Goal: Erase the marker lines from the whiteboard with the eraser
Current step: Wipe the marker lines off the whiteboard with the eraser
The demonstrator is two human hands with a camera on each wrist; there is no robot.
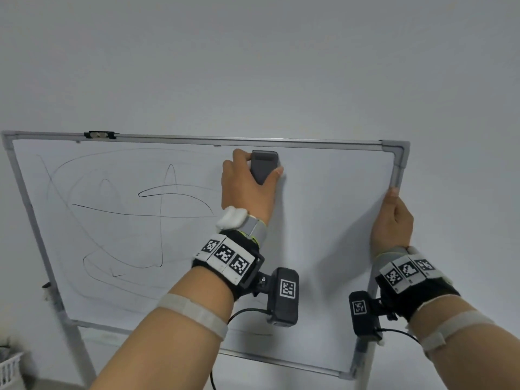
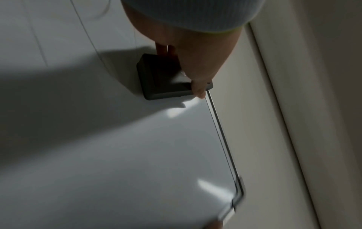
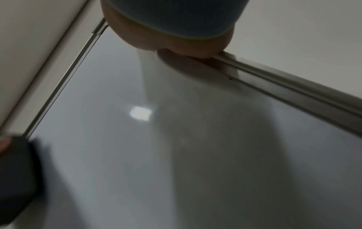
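A whiteboard (image 1: 323, 220) in a grey metal frame stands on legs before a pale wall. Black marker lines (image 1: 157, 209) loop across its left half; the right half is bare. My left hand (image 1: 247, 184) grips a dark grey eraser (image 1: 263, 166) and holds it flat against the board just under the top frame, near the middle. In the left wrist view the eraser (image 2: 162, 80) lies on the board beside the top frame, thumb at its corner. My right hand (image 1: 392, 220) holds the board's right frame edge (image 1: 399, 170), fingers wrapped behind it.
A black clip (image 1: 100, 135) sits on the top frame at the left. The stand's legs (image 1: 76, 353) run down below the board. A white basket (image 1: 9, 370) shows at the bottom left corner. The wall lies close behind the board.
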